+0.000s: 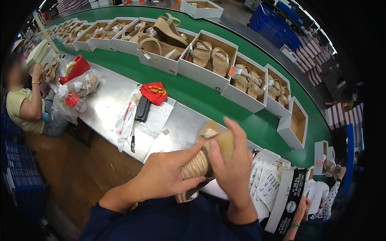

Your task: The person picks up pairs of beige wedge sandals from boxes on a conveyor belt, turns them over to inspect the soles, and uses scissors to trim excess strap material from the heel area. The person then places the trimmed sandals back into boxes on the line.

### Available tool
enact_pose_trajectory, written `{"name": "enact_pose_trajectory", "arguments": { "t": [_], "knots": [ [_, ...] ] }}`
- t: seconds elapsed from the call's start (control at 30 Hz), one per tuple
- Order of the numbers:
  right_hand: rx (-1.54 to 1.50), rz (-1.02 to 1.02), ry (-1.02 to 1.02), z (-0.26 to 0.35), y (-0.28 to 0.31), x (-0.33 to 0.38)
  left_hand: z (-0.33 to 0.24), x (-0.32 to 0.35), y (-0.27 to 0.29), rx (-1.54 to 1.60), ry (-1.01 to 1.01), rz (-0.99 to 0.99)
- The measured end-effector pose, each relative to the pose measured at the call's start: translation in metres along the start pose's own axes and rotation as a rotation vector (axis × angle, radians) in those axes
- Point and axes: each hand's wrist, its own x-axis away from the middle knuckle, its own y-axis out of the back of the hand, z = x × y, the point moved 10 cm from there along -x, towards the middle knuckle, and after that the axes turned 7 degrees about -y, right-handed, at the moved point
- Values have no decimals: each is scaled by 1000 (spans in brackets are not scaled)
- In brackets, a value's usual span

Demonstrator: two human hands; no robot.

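Currently | left hand [167, 174] grip clasps rope-wound wedge sandal [199, 162] | right hand [231, 162] grip seemingly pinches its smooth sole

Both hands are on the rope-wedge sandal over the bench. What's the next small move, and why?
Probably keep the left hand clamped on the sandal and turn it slightly so the right hand can work along the pale sole: the right fingers press on the sole now, and a thin tool sits under the wedge.

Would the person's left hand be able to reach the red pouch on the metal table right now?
Probably not at once: the left hand is gripping the rope-soled sandal together with the right hand. The red pouch lies uncovered, with bare table between.
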Motion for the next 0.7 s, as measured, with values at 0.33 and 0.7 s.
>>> {"name": "enact_pose_trajectory", "arguments": {
  "t": [0.33, 0.7],
  "knots": [
    [-568, -299, -246, -57, 20, 26, 14, -6, -1, 55, 82, 63],
    [399, -163, -543, -236, 19, 100, 36, -7, -1, 197, 138, 48]
  ]
}}
